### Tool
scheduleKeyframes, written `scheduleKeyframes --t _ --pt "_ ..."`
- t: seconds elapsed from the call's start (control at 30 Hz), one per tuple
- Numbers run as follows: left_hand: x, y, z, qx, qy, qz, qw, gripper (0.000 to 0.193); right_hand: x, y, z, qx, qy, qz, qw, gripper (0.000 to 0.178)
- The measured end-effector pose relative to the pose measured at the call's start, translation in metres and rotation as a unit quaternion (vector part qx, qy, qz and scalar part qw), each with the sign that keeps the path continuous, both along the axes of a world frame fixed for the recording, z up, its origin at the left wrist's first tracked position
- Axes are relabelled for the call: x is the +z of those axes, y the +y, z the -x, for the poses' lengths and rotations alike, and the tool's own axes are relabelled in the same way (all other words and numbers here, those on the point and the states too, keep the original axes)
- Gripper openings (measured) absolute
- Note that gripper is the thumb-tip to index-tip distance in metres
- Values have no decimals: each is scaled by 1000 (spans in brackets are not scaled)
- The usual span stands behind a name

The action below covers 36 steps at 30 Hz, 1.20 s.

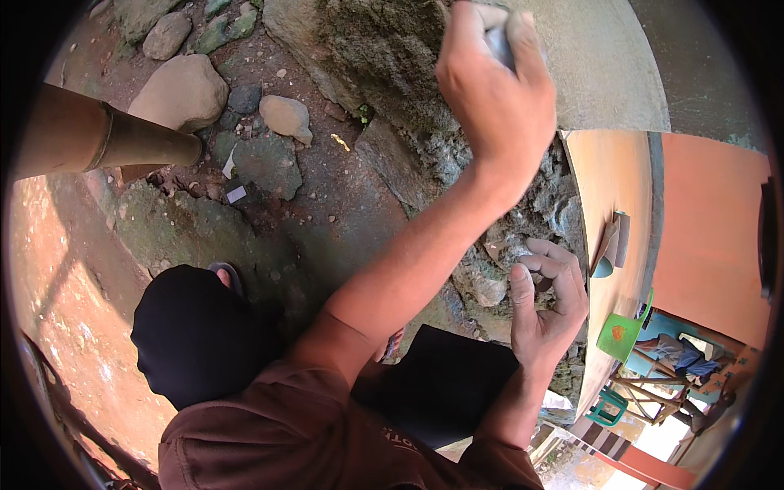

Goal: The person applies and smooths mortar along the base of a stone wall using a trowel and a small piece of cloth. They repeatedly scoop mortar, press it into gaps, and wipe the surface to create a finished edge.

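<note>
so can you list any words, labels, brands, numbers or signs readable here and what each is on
Brown T-shirt: small pale lettering on the front, only partly in view; I won't copy it out.
Green plastic object: orange mark, too small to read.
Small pale rectangle on the ground: no legible text.
Grey object in the left hand: none visible.

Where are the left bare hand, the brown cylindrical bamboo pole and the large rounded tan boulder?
Left bare hand (500, 104), head view: back of the hand.
Brown cylindrical bamboo pole (129, 140), head view: side of its shaft.
Large rounded tan boulder (181, 91), head view: middle of its exposed face.
</note>
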<state>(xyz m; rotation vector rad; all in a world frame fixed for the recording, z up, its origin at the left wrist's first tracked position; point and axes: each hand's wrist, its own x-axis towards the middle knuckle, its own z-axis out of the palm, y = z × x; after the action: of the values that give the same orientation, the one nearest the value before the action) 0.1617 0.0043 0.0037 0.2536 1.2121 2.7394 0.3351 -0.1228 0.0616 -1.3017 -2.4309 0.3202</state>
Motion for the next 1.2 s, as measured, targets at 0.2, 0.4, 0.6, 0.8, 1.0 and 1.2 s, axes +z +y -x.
scheduleKeyframes --t 0.2,0.4,0.6,0.8,1.0,1.2 --pt "9 -17 -12 -78 -90 -26 993 16 1 -5 0 -3 19 15 1000 14" --pt "7 -5 18 -56 -94 -68 992 18 -1 0 3 20 15 -7 1000 15" --pt "-6 -5 -39 7 -6 31 999 19 -8 2 -2 13 12 6 1000 14" --pt "12 -19 30 -32 -42 -1 999 13 -6 -4 9 25 21 11 999 14" --pt "-12 5 -33 58 58 20 996 18 -16 5 3 25 9 24 999 15" --pt "1 -7 18 21 -29 7 999 17 -7 -6 7 20 23 27 999 15"
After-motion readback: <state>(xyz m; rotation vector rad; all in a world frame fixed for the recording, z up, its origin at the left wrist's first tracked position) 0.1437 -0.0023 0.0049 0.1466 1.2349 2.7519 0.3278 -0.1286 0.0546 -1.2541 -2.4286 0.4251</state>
